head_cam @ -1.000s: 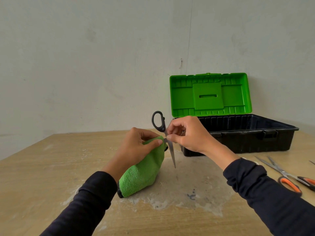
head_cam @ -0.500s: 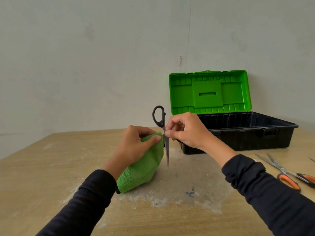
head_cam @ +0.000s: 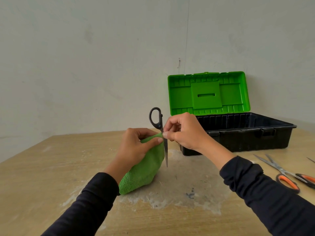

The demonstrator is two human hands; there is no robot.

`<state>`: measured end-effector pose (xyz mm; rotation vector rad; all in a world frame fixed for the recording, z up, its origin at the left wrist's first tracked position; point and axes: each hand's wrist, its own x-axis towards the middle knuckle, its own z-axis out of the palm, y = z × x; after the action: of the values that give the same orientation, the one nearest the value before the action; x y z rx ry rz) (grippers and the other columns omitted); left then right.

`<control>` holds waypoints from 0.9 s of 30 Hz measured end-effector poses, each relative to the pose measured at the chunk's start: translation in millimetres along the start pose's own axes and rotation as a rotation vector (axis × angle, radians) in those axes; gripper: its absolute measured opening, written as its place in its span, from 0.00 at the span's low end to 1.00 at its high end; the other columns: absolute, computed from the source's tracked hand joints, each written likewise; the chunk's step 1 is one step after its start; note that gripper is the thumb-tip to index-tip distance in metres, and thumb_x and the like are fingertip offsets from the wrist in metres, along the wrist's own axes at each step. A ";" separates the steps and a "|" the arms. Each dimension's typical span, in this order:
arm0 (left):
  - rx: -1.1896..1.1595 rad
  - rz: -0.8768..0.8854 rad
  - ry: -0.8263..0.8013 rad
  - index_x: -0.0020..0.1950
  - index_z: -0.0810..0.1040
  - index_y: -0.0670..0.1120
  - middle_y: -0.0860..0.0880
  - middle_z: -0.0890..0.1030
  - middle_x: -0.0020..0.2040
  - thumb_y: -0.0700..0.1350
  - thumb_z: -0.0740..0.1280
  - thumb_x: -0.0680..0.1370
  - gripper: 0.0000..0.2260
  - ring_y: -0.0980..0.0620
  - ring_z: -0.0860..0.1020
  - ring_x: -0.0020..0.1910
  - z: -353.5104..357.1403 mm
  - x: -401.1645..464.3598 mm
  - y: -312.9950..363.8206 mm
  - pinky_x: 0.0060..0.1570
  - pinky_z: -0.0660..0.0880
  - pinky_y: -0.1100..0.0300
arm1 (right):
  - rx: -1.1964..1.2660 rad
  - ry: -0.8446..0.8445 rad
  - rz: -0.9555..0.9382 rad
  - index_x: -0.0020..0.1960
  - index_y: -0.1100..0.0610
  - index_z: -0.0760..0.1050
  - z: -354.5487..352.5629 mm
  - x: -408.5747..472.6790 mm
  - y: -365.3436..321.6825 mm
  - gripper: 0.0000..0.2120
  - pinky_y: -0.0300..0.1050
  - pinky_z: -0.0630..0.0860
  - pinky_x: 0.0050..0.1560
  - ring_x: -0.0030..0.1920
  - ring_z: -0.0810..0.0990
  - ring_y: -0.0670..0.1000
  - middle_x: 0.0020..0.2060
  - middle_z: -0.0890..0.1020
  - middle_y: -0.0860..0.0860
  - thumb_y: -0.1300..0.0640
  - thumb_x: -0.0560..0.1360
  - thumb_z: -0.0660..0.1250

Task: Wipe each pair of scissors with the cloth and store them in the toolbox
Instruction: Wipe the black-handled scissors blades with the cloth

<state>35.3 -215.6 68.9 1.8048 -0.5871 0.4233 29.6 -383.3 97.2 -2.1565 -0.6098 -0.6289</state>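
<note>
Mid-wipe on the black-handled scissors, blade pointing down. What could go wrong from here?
1. The right hand only pinches the black-handled scissors near the pivot; a firm wipe could twist them loose, tip down onto the table.
2. The left hand presses the green cloth against the blade with a thumb near the edge, so a slip might nick it.
3. The orange-handled scissors lie open by the right sleeve and could be knocked.

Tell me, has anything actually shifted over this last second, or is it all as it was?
The black-handled scissors swung from a slant to nearly upright, point down. The right hand pinches them as before, and the left hand keeps the green cloth against the blade. The toolbox stayed open, and the orange-handled scissors stayed on the table.
</note>
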 end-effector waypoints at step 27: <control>0.010 -0.223 0.117 0.36 0.83 0.50 0.53 0.84 0.33 0.44 0.76 0.67 0.03 0.55 0.81 0.34 -17.0 2.8 -15.6 0.34 0.76 0.62 | 0.344 0.195 0.247 0.41 0.57 0.78 -31.1 1.3 35.1 0.03 0.44 0.76 0.48 0.43 0.80 0.53 0.41 0.82 0.61 0.63 0.73 0.68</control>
<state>46.8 -196.1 63.5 1.8180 -0.2991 0.3773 44.6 -427.7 96.0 -1.7874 -0.3122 -0.5463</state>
